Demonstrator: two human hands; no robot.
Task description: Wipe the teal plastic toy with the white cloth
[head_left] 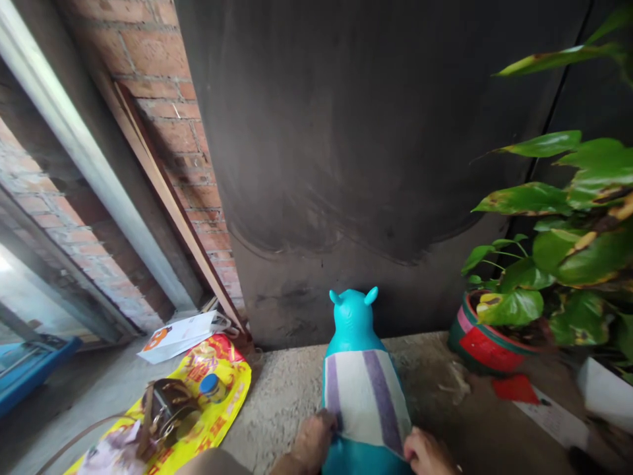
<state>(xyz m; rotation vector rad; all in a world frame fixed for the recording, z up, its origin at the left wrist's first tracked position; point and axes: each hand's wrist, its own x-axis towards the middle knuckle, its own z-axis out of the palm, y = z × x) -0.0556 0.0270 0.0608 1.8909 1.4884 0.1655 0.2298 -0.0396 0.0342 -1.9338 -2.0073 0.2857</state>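
A turquoise inflatable animal toy [353,320] with two small ears stands on the concrete floor, facing a dark metal door. A white cloth with purple stripes [366,396] lies draped over its back. My left hand [312,441] rests on the cloth's left edge, fingers curled against it. My right hand [426,454] touches the cloth's lower right corner at the bottom of the view. Both hands are partly cut off by the frame edge, so their grip is unclear.
A potted plant in a red and green pot [482,343] stands at the right. A yellow printed bag [208,396] with a brown strapped object [165,412] lies at the left, beside a white paper [180,335]. A brick wall [163,79] and the dark door [366,132] stand ahead.
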